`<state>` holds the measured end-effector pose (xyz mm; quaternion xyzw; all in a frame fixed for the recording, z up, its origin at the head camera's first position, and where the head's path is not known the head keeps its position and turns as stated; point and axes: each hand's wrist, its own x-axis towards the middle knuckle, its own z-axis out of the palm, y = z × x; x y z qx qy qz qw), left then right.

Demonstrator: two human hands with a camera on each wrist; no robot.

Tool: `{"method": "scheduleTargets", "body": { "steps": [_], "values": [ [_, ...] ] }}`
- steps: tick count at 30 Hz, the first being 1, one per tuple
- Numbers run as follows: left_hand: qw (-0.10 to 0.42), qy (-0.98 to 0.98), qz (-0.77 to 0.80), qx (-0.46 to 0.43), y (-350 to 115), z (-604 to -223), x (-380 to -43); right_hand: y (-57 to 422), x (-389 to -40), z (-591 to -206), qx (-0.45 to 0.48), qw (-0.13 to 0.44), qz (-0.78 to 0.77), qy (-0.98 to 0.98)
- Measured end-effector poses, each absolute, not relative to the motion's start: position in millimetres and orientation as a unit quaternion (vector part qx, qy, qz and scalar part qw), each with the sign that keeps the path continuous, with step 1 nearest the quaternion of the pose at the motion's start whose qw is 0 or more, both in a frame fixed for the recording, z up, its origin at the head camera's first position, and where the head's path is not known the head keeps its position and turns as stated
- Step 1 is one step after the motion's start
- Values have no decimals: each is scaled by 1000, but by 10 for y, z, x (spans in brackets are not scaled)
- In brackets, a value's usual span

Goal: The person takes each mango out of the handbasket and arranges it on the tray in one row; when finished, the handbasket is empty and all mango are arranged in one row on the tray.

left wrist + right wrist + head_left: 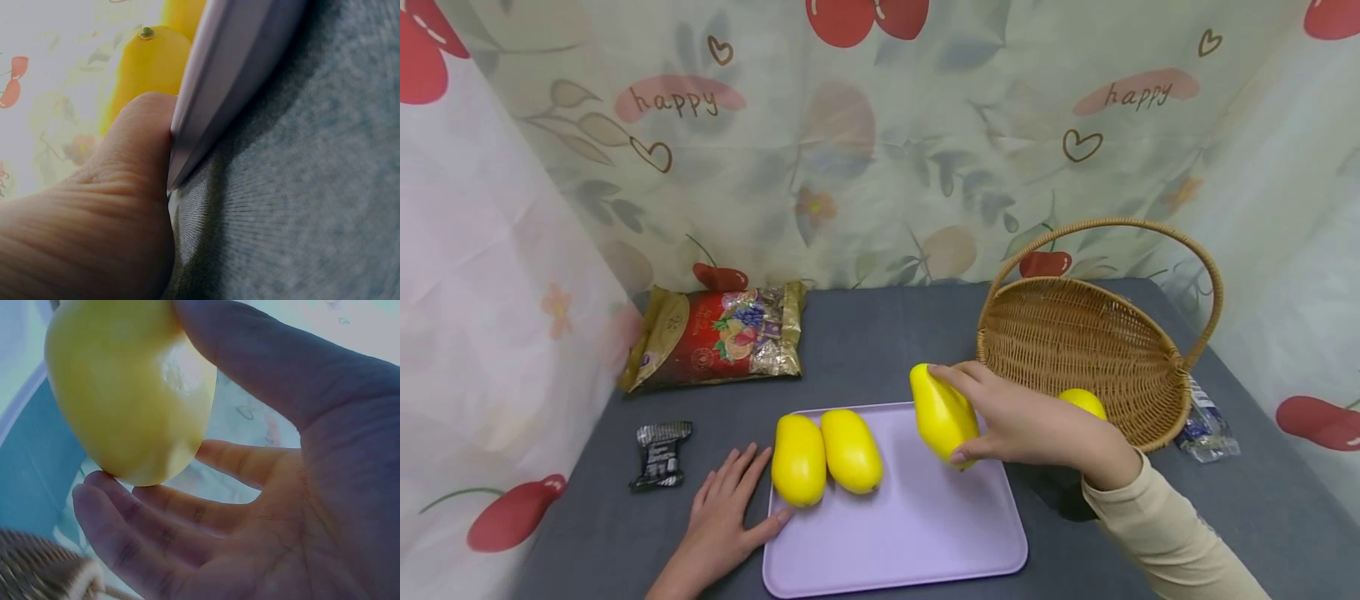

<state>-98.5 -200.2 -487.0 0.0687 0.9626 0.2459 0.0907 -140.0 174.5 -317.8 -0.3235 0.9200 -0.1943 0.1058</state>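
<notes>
My right hand (1011,412) grips a smooth yellow papaya (942,417) between thumb and fingertips, tilted above the right part of a lilac tray (925,533). In the right wrist view the fingertips touch one end of the held papaya (128,394), while the thumb lies along the other side. Two more papayas, one at the tray's left edge (798,461) and one beside it (852,451), lie on the tray. My left hand (722,512) rests on the table with fingers extended, its thumb against the tray's left rim. The left wrist view shows that thumb (140,134) at the rim.
A wicker basket (1075,333) with a tall handle stands at the right, a yellow fruit (1084,403) at its front edge. Behind it lies a clear plastic packet (1206,425). A red and gold snack bag (718,335) and a small black wrapper (660,455) lie at the left.
</notes>
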Motion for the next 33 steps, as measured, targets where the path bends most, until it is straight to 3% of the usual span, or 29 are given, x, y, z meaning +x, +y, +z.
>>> {"method": "scheduleTargets", "body": {
  "steps": [11,33],
  "values": [
    [100,961,248,66,-2004,-4835,-975,1525,-1429,-3543,-322,163,-201,911],
    [98,962,245,66,-2007,-4872,-995,1414,-1590,-3941,-284,198,-207,915]
  ]
}}
